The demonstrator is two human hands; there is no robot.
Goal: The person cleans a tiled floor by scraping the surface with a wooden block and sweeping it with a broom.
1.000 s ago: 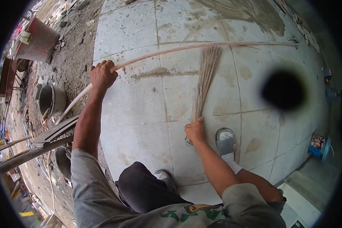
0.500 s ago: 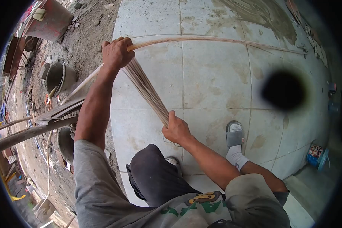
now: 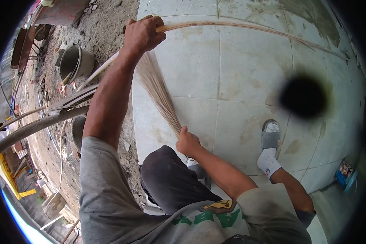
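Observation:
My left hand is wrapped round a long, thin, pale wooden strip, which arcs out to the right over the tiled floor. In my closed right hand is the gathered end of a stick broom. Its thin bristles fan out toward the upper left and blur at the tips, just below my left hand. Both arms reach forward, the left one farther from my body. A pale pole shows behind my left forearm, partly hidden by it.
Light tiles with brown stains meet rough dirt on the left. A mortar-crusted bucket, stacked strips and a thick pole lie on that side. Wet mortar spreads at the upper right; a blue container stands lower right.
The broom's bristles, bunched together before, have spread and blurred with motion. The view has shifted, so floor and buckets sit farther right and higher. Both hands keep their grips.

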